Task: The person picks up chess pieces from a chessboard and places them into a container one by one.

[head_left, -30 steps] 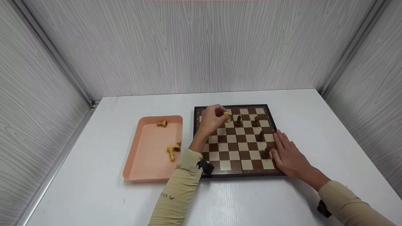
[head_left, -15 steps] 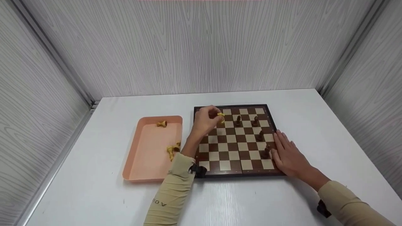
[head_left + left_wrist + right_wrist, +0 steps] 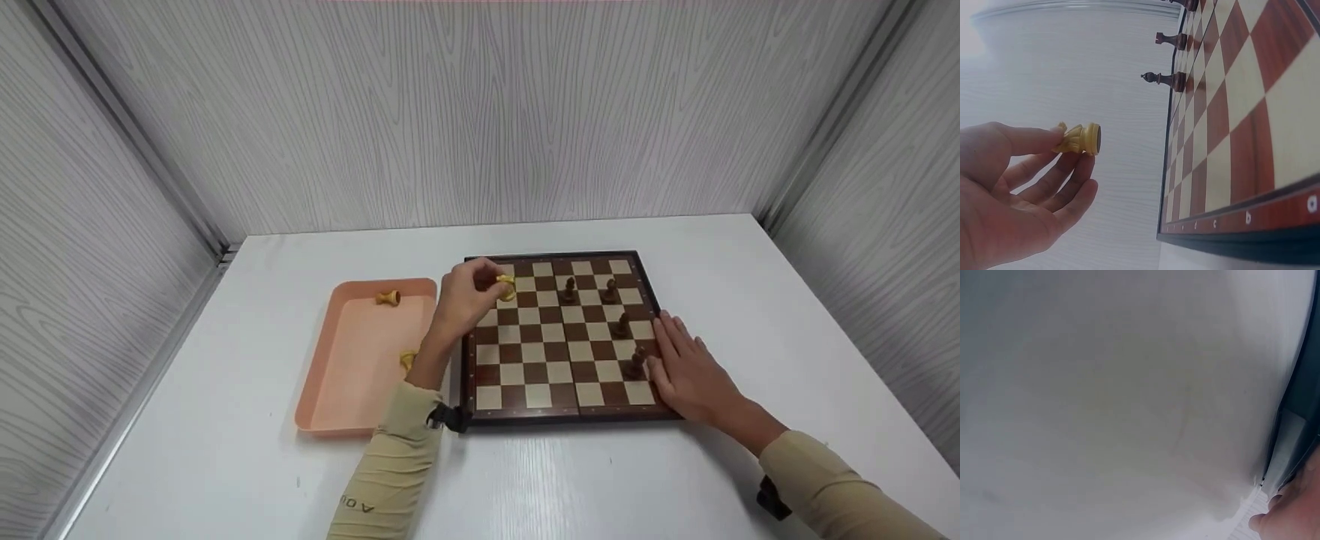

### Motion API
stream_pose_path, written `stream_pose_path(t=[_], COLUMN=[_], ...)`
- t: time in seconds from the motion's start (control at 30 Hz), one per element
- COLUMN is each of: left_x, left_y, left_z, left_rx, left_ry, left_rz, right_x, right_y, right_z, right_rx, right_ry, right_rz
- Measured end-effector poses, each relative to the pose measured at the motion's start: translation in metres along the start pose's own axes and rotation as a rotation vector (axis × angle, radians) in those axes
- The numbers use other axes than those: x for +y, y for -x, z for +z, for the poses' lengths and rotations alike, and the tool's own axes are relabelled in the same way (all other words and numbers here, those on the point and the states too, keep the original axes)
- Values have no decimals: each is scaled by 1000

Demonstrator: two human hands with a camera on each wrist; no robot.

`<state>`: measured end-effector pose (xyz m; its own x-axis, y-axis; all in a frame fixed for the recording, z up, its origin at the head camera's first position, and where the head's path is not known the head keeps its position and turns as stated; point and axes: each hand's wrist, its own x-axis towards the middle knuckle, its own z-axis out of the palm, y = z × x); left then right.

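My left hand [image 3: 466, 300] pinches a yellow chess knight [image 3: 506, 288] between thumb and fingers, over the far left part of the chessboard [image 3: 532, 351]. In the left wrist view the knight [image 3: 1081, 139] lies sideways, its dark base facing the board, clear of the squares. My right hand [image 3: 694, 379] rests with straight fingers along the board's right edge, the thumb near a dark chess piece [image 3: 634, 365]. Several dark pieces stand on the right half, among them a bishop [image 3: 1165, 79] and a rook [image 3: 1172, 40]. Most of the right hand is outside the right wrist view.
A pink tray [image 3: 319, 360] lies left of the board. Inside are a fallen yellow piece [image 3: 388, 298] at the back and another yellow piece [image 3: 407, 358] partly behind my left forearm. White table [image 3: 540, 480] surrounds both. Grey wood-grain panels [image 3: 480, 112] rise behind and beside it.
My left hand has moved left across the board's far side, carrying the knight. Its forearm now covers more of the tray's right side. The right hand stays where it was.
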<state>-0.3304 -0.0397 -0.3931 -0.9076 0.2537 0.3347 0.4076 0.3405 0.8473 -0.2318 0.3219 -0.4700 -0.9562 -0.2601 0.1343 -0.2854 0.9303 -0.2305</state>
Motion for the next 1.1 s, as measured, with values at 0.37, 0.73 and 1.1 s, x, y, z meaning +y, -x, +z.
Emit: stream_pose_path(t=[0.37,0.73,1.1], left_x=[-3,-5,-14], left_y=[14,29,41], left_z=[-22,-52,-75], left_rx=[21,59,78], left_ry=[12,5,0], left_rz=[4,-80,-93], right_x=[2,6,4], right_y=[0,0,0], right_z=[-3,-5,-6], right_rx=[-20,-72,-40], right_ry=[-25,-13,-14], right_rz=[21,15,9])
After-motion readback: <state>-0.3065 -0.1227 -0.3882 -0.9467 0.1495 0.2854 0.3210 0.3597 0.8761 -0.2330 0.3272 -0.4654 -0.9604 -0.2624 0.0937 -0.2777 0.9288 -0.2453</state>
